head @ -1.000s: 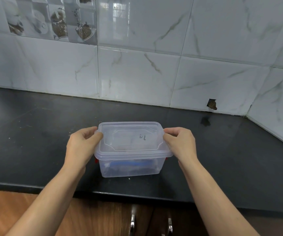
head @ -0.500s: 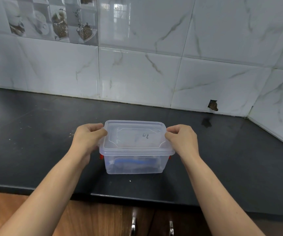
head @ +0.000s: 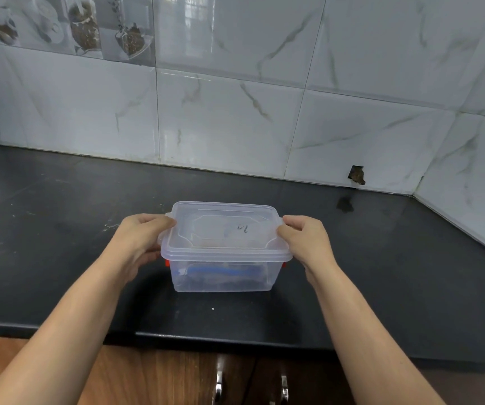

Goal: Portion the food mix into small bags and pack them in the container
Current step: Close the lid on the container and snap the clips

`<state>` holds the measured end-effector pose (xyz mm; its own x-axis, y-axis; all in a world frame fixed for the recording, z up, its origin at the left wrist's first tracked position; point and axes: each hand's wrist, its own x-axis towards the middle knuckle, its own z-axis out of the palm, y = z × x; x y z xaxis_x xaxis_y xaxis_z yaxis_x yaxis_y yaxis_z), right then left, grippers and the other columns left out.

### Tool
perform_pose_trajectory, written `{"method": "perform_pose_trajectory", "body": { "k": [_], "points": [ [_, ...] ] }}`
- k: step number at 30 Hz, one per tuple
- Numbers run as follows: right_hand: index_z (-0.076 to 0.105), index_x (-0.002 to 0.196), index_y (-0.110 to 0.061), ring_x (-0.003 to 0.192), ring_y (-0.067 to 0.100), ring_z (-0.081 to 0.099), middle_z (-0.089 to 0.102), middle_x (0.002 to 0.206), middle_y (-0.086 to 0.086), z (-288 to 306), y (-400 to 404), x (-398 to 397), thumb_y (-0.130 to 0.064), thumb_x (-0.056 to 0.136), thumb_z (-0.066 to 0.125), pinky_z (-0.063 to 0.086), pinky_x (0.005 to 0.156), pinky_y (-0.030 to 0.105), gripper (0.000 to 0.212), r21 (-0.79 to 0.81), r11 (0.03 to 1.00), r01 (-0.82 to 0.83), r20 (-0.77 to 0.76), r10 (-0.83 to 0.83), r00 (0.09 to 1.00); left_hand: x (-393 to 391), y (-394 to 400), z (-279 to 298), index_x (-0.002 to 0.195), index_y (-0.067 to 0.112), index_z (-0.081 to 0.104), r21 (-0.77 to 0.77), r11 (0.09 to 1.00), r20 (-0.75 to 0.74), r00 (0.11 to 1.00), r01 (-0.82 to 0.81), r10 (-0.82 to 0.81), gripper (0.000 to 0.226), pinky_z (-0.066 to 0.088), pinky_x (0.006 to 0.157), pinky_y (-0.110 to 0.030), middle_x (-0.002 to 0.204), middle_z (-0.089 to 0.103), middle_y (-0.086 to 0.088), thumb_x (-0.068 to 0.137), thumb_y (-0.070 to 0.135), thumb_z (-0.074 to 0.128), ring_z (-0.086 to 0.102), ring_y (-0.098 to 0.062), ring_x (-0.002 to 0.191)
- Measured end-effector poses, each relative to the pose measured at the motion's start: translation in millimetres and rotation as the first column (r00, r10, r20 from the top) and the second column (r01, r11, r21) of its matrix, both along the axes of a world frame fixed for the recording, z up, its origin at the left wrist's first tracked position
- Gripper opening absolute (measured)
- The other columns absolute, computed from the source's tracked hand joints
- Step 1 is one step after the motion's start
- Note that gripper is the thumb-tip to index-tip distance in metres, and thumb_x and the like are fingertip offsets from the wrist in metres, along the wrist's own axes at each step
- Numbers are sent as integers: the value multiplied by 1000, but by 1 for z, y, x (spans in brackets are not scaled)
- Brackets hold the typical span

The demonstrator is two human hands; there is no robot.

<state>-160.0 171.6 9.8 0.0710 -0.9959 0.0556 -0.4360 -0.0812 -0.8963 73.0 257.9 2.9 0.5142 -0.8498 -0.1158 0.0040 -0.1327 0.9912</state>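
One clear plastic container (head: 221,273) sits on the black bench (head: 60,244), near its front edge, with one lid (head: 223,232) on top. My two hands hold it: my left hand (head: 139,241) grips the left end, fingers (head: 155,220) curled over the lid's rim, and my right hand (head: 305,244) pinches the right end likewise. Inside, through the cloudy wall, I see something blue (head: 223,270) over dark bits, perhaps bagged mix. Two metal handles (head: 219,384) show on the cupboard below.

- the container (head: 223,276) now sits farther back on the table (head: 60,244) than a second ago.
- both hands, left (head: 140,241) and right (head: 305,244), move back with it.
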Motion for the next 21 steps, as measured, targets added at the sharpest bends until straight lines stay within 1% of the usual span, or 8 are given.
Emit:
{"method": "perform_pose_trajectory", "body": {
  "k": [3,5,7,9,11,15,18,21],
  "points": [
    [64,120,-16,96,21,65,67,110,-1,0,0,-3,-17,85,59,57,83,43,35,44,999,16,74,-20,997,1,4,-5,106,8,64,93,995,-5,999,34,-34,32,55,81,-40,98,71,-14,88,34,59,68,-30,90],
    [67,110,-12,90,19,65,69,107,5,0,-1,-4,-23,86,58,57,79,38,28,73,997,3,18,-5,1000,-2,4,-6,104,12,64,120,991,-22,998,54,-51,33,55,78,-38,96,71,-14,89,39,55,68,-32,91],
    [65,102,-8,85,20,65,70,101,9,0,2,-6,-30,87,54,56,75,34,28,216,976,-17,24,12,1000,-3,4,-5,101,12,64,130,989,-49,997,70,-64,31,56,74,-38,92,70,-15,90,39,54,67,-31,84],
    [62,107,-11,87,22,65,69,100,7,0,3,-8,-37,89,52,56,71,32,33,366,926,-95,109,59,992,-2,4,-5,98,9,64,131,990,-62,997,55,-48,31,55,70,-38,85,67,-15,88,37,57,62,-29,76],
    [63,107,-12,81,20,64,69,93,6,1,2,-12,-42,90,52,53,65,30,37,416,899,-138,119,97,988,1,4,-5,89,4,66,116,993,-7,1000,-15,16,32,53,64,-36,78,63,-15,86,36,62,56,-26,69],
    [66,92,-8,66,17,53,63,79,5,3,-5,-14,-41,84,62,47,57,28,34,332,942,-49,42,37,998,1,2,-1,80,4,72,24,990,297,947,-140,127,29,48,60,-35,71,67,-15,83,33,68,53,-24,60],
    [65,76,-9,57,18,45,56,68,8,8,-7,-12,-35,79,69,37,51,27,27,127,992,12,-99,1,995,-4,0,4,79,5,71,18,981,476,865,-193,161,29,45,58,-32,70,66,-15,85,33,65,51,-22,56],
    [42,56,-14,47,15,34,39,55,1,13,-5,-7,-31,84,66,27,46,25,40,-24,999,39,-316,-45,948,-8,0,7,79,2,71,45,973,577,801,-226,159,34,41,54,-29,75,68,-19,87,34,62,50,-22,57]
  ]
}}
